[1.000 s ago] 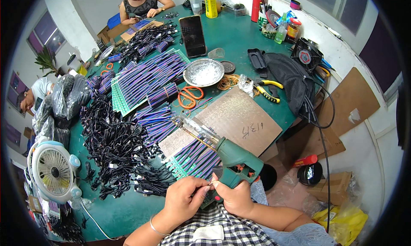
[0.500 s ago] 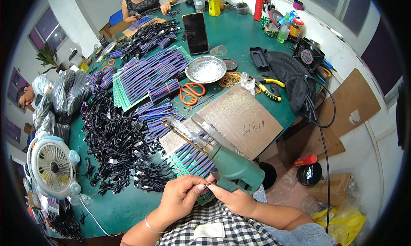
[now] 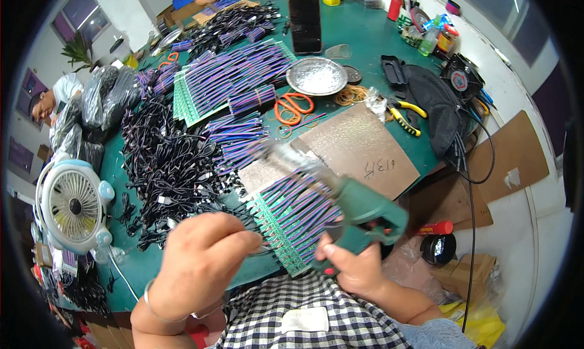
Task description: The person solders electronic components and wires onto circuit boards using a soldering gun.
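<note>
My right hand (image 3: 359, 270) is wrapped round the handle of a green pistol-shaped soldering gun (image 3: 365, 212). Its blurred metal nose points up and left, over a green circuit-board panel (image 3: 274, 230). Rows of purple, blue and black striped wires (image 3: 304, 209) lie across that panel, its near corner close to my checked apron. To the left, my left hand (image 3: 204, 255) is raised with fingers curled and pressed together. Whatever it pinches, if anything, is hidden. Beside it lies a heap of black cables (image 3: 176, 172) with small plugs.
A cardboard sheet (image 3: 365, 148) lies under the panel. Behind are a metal bowl (image 3: 316, 76), orange scissors (image 3: 293, 109), yellow-handled pliers (image 3: 406, 118), a phone (image 3: 305, 25) and stacked wired boards (image 3: 231, 81). A fan (image 3: 73, 203) stands at left. Other people sit beyond the table.
My hands have come apart: the left has moved left and up, while the right now grips the soldering gun's handle. The gun has shifted right. The whole view has tilted down slightly.
</note>
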A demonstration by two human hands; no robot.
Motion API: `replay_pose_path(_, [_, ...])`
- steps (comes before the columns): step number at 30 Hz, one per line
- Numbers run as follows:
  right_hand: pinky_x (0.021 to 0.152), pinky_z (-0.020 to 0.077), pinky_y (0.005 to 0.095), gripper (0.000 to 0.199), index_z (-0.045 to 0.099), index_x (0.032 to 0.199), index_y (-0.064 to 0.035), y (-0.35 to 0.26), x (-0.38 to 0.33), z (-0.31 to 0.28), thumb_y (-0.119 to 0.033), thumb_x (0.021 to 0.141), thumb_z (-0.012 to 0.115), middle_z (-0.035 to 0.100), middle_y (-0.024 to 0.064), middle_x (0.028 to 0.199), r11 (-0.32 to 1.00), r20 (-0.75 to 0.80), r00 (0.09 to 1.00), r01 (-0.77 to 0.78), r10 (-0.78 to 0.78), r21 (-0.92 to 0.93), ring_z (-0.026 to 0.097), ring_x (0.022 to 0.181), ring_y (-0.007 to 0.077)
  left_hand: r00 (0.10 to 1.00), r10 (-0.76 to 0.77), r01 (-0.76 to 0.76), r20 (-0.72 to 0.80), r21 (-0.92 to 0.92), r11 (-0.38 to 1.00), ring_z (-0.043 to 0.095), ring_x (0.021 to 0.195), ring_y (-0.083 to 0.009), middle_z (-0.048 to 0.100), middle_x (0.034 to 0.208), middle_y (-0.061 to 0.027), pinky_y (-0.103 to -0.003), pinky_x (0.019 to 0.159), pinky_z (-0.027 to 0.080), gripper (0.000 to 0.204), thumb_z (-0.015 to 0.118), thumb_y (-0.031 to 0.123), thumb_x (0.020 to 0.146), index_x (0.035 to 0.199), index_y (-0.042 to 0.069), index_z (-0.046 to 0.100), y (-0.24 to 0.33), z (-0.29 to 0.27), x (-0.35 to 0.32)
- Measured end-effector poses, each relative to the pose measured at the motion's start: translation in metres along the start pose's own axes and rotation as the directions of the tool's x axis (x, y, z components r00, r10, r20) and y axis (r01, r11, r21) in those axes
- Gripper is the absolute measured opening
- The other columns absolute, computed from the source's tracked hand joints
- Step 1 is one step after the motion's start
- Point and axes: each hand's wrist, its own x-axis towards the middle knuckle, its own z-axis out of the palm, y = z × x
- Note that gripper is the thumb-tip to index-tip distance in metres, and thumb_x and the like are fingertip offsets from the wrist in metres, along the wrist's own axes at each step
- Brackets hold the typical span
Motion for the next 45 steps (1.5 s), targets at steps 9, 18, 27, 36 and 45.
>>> replay_pose_path(9, [0.077,0.0493,0.0375,0.044,0.040,0.126,-0.0015,0.014,-0.056,-0.071,-0.011,0.086,0.057,0.061,0.0126,0.092,0.969,0.022,1.000,0.002,0.003,-0.246,0.060,0.085,0.0196,0.971,-0.230,0.224,-0.068,-0.078,0.971,0.056,0.074,-0.0204,0.060,0.077,0.0007,-0.035,0.072,0.039,0.012,0.072,0.012,0.071,0.080,0.014,0.065,-0.008,0.093,-0.058])
replay_pose_path(18, [0.080,0.0483,0.0307,0.029,0.062,0.104,0.0003,-0.009,-0.083,-0.082,-0.017,0.082,0.067,0.065,0.0078,0.094,0.849,-0.014,0.984,-0.160,0.177,-0.504,0.062,0.088,0.0170,0.925,-0.344,0.350,-0.162,0.011,0.937,0.053,0.083,-0.0187,0.058,0.078,0.0035,-0.039,0.081,0.033,0.014,0.072,0.013,0.067,0.075,0.016,0.061,-0.005,0.112,-0.055])
replay_pose_path(27, [0.078,0.0477,0.0290,0.035,0.060,0.109,0.0008,0.013,-0.086,-0.091,-0.018,0.080,0.069,0.064,0.0068,0.095,0.844,-0.043,0.999,-0.028,0.006,-0.535,0.061,0.085,0.0162,0.998,-0.055,0.055,-0.033,0.002,0.998,0.054,0.086,-0.0157,0.058,0.084,0.0031,-0.035,0.081,0.036,0.025,0.070,0.013,0.070,0.095,0.015,0.067,-0.024,0.100,-0.067])
replay_pose_path(36, [0.075,0.0495,0.0305,0.031,0.064,0.103,0.0010,0.025,-0.089,-0.091,-0.006,0.074,0.072,0.066,0.0095,0.094,0.852,-0.038,0.996,0.049,-0.080,-0.521,0.064,0.083,0.0191,0.987,0.128,-0.132,0.100,0.031,0.991,0.055,0.082,-0.0156,0.059,0.085,0.0007,-0.033,0.080,0.042,0.024,0.060,0.014,0.075,0.098,0.010,0.067,-0.034,0.085,-0.053])
replay_pose_path(45, [0.077,0.0492,0.0328,0.032,0.063,0.103,0.0020,0.009,-0.082,-0.079,-0.008,0.074,0.072,0.066,0.0116,0.097,0.770,0.008,0.996,0.070,-0.084,-0.635,0.064,0.084,0.0218,0.987,0.110,-0.099,0.120,-0.093,0.991,0.056,0.079,-0.0176,0.059,0.082,0.0000,-0.032,0.076,0.043,0.025,0.066,0.013,0.069,0.094,0.010,0.068,-0.043,0.085,-0.047])
